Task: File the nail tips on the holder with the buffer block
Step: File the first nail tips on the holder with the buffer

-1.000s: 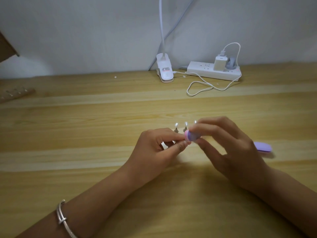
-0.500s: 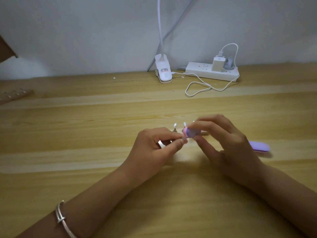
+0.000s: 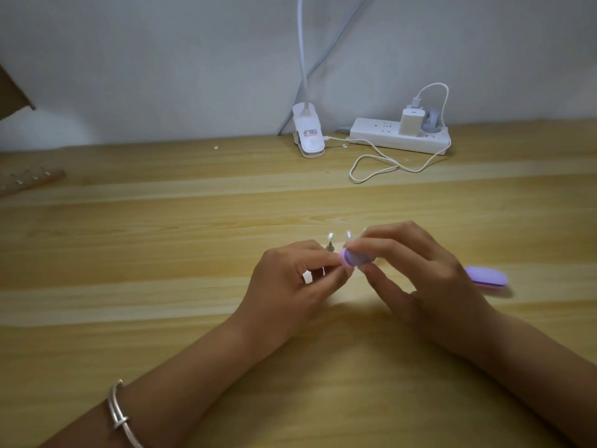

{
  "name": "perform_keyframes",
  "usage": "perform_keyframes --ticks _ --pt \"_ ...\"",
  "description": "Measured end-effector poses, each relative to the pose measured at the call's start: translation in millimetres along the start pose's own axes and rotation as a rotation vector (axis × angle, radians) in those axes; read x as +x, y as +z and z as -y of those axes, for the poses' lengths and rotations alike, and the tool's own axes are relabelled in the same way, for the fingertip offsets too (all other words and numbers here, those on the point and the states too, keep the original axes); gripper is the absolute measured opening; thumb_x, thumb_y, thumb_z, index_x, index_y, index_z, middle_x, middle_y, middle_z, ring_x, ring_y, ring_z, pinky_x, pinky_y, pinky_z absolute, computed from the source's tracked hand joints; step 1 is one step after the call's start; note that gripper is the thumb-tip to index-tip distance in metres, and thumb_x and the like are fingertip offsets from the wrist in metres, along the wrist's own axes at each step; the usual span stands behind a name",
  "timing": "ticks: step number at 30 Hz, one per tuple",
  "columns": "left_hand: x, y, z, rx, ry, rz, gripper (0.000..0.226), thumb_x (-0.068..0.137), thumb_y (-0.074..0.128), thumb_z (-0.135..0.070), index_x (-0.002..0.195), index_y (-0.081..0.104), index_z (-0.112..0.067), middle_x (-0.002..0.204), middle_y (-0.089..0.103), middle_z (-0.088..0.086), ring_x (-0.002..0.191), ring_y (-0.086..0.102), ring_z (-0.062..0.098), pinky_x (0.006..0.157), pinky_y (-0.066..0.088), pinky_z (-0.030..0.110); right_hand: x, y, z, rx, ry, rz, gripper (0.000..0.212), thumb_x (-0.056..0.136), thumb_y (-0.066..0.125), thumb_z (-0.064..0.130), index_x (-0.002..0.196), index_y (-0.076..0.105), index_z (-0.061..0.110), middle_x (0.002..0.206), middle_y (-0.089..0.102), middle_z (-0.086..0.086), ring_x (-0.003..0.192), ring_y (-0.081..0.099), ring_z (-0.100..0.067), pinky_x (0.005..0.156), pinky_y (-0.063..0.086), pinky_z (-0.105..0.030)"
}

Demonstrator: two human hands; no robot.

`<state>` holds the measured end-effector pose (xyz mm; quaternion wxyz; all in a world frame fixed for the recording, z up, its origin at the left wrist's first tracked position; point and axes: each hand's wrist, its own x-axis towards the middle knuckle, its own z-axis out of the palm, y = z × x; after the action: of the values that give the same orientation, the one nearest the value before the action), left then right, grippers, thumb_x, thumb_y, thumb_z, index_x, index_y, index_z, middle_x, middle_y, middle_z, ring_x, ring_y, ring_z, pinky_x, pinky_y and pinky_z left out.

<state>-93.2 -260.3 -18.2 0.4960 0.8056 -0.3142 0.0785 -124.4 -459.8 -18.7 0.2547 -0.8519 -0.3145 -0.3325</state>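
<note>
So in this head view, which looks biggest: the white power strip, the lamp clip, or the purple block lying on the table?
Largest to smallest as they look here:
1. white power strip
2. purple block and lamp clip: too alike to rank, and the block lies nearer the camera, partly behind the right hand.

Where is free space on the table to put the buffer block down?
Bare wood lies left of the left hand, and between the hands and the white cable. It is crowded around the nail tips and near the second purple block.

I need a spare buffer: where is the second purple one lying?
In the head view, the second purple buffer lies flat on the wooden table, just beyond the right hand, on its right side.
</note>
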Motion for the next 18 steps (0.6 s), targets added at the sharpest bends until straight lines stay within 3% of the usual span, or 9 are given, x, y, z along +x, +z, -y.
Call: perform_keyframes --ticks 5,10,15,18 --pt "-0.1 0.2 0.6 0.011 -0.002 0.008 0.008 0.089 0.071 -0.017 0.09 0.079 -0.016 0.072 0.067 0.001 0.064 0.059 0.017 0.056 0.043 0.028 -0.2 0.1 -0.5 0.047 0.048 0.002 0.021 0.09 0.067 0.0 0.11 0.072 0.0 0.107 0.066 -0.01 0.098 0.066 -0.026 0.087 0.053 -0.038" --pt "0.7 0.9 0.4 0.004 -0.01 0.003 0.009 0.088 0.071 -0.017 0.091 0.08 -0.016 0.074 0.069 0.001 0.066 0.06 0.015 0.058 0.039 0.022 0.2 -0.3 -6.6 0.069 0.108 -0.001 0.02 0.09 0.07 -0.006 0.109 0.072 -0.001 0.106 0.066 -0.011 0.098 0.066 -0.027 0.083 0.055 -0.043" --pt "0.1 0.8 0.0 0.029 0.032 0.036 0.015 0.091 0.067 -0.021 0.088 0.078 -0.011 0.071 0.065 0.002 0.065 0.057 0.016 0.056 0.04 0.028 -0.7 0.8 -1.7 0.144 0.044 0.008 0.023 0.091 0.067 -0.002 0.113 0.07 0.001 0.11 0.065 -0.007 0.103 0.065 -0.022 0.089 0.054 -0.035" --pt "0.7 1.0 -0.9 0.006 0.034 0.016 0.012 0.09 0.068 -0.016 0.091 0.079 -0.011 0.074 0.068 0.003 0.068 0.06 0.017 0.057 0.042 0.026 -0.5 -2.0 -8.0 0.108 0.096 0.004 0.02 0.09 0.069 -0.004 0.111 0.071 -0.001 0.107 0.066 -0.01 0.098 0.066 -0.024 0.084 0.055 -0.041"
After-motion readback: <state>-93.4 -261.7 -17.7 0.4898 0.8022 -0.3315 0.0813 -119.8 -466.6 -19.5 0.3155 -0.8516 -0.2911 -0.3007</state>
